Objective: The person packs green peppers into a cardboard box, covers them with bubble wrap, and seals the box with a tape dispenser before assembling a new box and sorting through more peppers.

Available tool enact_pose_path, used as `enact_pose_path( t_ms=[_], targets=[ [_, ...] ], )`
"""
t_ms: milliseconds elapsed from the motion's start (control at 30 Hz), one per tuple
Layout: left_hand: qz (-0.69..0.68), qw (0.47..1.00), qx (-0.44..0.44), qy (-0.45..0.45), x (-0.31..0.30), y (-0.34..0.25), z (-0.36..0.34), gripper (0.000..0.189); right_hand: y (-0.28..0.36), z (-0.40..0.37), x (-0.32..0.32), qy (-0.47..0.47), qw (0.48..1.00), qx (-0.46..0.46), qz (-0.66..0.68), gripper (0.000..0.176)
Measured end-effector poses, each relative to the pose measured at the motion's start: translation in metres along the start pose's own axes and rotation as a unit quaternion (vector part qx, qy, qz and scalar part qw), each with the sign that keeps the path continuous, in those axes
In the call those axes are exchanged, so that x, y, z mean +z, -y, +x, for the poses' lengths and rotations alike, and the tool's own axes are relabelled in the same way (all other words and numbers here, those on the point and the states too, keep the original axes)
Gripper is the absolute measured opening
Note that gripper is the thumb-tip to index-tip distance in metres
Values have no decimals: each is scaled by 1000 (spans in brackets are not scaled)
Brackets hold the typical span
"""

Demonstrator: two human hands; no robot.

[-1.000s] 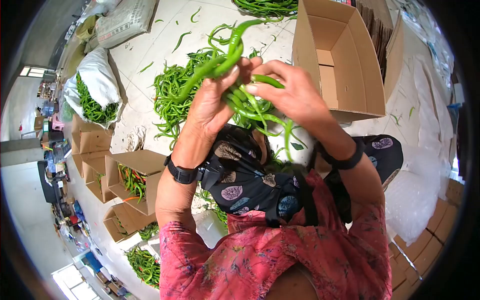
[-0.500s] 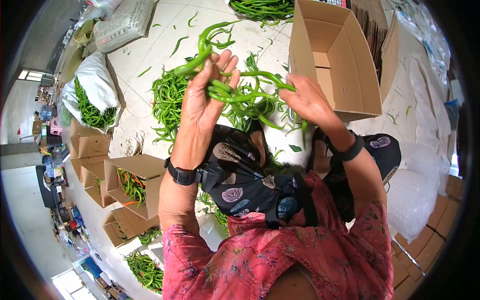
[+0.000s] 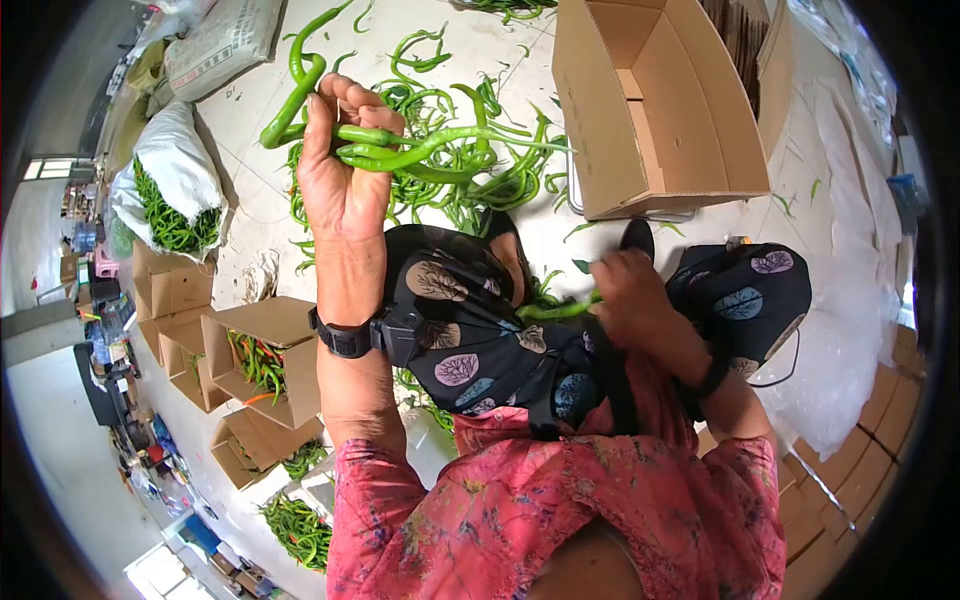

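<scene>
My left hand [image 3: 340, 170] is raised and closed around a bunch of long green chili peppers [image 3: 400, 150], whose ends stick out left and right of the fist. My right hand [image 3: 625, 295] is low between my knees, gripping one green pepper [image 3: 555, 310] that points left. Below the raised hand a loose pile of green peppers [image 3: 470, 180] lies on the pale floor. An open cardboard box [image 3: 650, 100] with nothing seen in it stands just right of the pile.
A white sack of green peppers [image 3: 170, 190] sits at the left. Several small cardboard boxes [image 3: 255, 360] with green and red peppers stand at lower left. Bubble wrap [image 3: 830, 370] and flattened cartons [image 3: 840, 490] lie at the right. Stray peppers dot the floor.
My left hand has lifted the bunch up and to the left. My right hand let go of the bunch, dropped toward my lap and now grips a single pepper.
</scene>
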State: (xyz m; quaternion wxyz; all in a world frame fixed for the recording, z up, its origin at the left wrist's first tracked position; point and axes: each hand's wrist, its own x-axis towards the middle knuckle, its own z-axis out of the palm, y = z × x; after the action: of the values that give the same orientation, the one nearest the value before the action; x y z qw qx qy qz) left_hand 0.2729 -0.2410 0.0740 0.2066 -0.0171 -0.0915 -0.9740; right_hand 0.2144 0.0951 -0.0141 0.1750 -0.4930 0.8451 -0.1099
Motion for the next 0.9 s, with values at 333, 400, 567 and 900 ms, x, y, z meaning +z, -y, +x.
enact_pose_path(
  t_ms=[333, 400, 567, 900],
  targets=[
    [-55, 998, -26, -3, 15, 26, 2, 23, 63, 160, 41, -307, 914, -45, 261, 51],
    [-62, 998, -31, -7, 14, 26, 1, 24, 65, 164, 44, -293, 932, -91, 191, 19],
    [-31, 999, -19, 2, 4, 16, 1, 24, 64, 130, 10, -11, 904, -40, 425, 18],
    [35, 999, 18, 20, 1, 15, -2, 22, 5, 96, 8, 80, 681, 95, 722, 32]
  ],
)
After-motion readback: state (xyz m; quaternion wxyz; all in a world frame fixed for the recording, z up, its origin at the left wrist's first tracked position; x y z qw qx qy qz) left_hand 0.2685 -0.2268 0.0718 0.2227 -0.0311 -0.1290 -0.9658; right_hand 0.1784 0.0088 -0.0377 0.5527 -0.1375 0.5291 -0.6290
